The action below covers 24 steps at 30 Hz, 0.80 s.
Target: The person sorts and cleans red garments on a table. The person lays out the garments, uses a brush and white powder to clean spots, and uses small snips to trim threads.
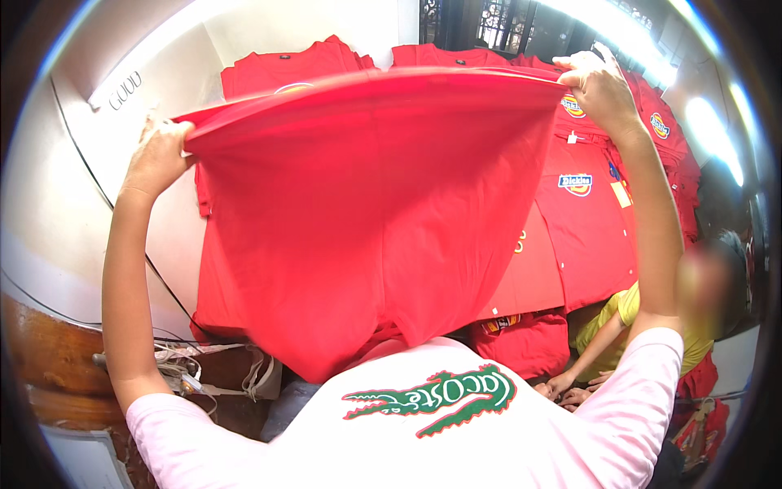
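A red T-shirt (366,204) is stretched wide between my raised hands, its cloth hanging down in front of my chest. My left hand (159,155) is closed on the edge at the left. At the upper right my right hand (601,91) pinches the opposite end of the same edge. The cloth looks slightly blurred along its top, and its lower part bunches near my white shirt. Behind it, folded red shirts (577,216) with chest patches lie spread out, partly hidden by the cloth.
More red shirts (297,61) lie at the back. On the right sits a person in a yellow top (623,310), hands low near a red bundle (521,346). White cords (191,379) hang at the lower left beside a brown wooden surface (61,359).
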Each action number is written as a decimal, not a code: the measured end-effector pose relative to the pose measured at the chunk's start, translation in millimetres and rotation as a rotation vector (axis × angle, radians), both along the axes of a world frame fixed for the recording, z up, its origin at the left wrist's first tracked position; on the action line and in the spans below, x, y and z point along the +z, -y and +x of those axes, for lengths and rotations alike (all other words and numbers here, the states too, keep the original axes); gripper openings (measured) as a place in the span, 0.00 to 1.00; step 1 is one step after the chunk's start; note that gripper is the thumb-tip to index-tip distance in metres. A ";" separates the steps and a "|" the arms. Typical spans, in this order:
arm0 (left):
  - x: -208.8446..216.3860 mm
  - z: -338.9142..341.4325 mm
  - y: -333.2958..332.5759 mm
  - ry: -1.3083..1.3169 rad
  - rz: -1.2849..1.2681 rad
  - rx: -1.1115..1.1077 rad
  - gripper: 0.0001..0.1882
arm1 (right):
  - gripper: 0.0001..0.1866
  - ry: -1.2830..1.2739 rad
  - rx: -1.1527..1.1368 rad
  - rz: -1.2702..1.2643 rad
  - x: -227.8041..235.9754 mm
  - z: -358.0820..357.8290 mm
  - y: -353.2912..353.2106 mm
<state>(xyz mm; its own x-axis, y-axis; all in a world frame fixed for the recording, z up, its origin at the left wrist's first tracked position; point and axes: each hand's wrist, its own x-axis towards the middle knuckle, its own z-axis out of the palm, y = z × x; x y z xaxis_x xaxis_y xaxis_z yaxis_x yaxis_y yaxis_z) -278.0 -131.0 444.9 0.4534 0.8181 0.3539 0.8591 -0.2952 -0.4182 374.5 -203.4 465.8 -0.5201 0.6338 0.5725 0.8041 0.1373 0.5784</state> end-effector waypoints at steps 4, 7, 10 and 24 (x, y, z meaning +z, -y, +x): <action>45.6 -68.1 -3.9 0.015 0.664 -0.185 0.24 | 0.11 -0.282 0.036 0.271 11.1 0.6 11.7; 5.6 -49.9 30.0 0.268 0.745 -0.006 0.25 | 0.13 -0.263 -0.005 0.448 10.4 2.3 68.7; -69.8 -56.5 89.8 0.356 0.615 0.069 0.25 | 0.12 -0.303 0.037 0.507 -46.9 -32.1 101.2; -448.9 -9.8 215.4 0.440 -0.559 0.148 0.28 | 0.04 -0.868 -0.198 -0.675 -451.9 -58.3 177.2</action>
<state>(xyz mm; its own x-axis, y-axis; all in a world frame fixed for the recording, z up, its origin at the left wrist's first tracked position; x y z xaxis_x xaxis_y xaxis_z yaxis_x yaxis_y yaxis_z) -287.8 -346.4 -4.0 0.2359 0.9717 -0.0110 0.9605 -0.2314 0.1543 316.3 -380.6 13.9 0.0341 0.9793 0.1997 0.9415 0.0356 -0.3350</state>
